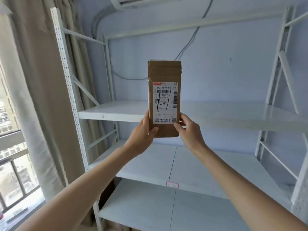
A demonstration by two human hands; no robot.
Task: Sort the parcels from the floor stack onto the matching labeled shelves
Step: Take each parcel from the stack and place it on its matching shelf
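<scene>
I am watching a tall, narrow brown corrugated-cardboard parcel being held upright in the air, in front of the white metal shelving unit and level with its upper-middle board. The parcel's faces are showing matte kraft paper with a taped seam near the top and a slightly dented left edge.

The left hand is gripping the parcel's lower left edge, thumb curling onto the front face and fingers going behind. The right hand is pinching the lower right edge, fingertips pressing on the corner of the label.

A white rectangular shipping label is covering the lower front of the parcel. I am reading "642 M003-00 181" across its upper part; below that are running barcodes, a red strip at the top left, small Chinese print too blurred to read, a QR code at the bottom right, and two hand-drawn black pen strokes.

The shelf boards are looking smooth and glossy, the uprights perforated with rows of holes. A small red-bordered white tag is sitting on the front lip of a lower board; I cannot tell its writing. Beige fabric curtains are hanging at left beside a window.
</scene>
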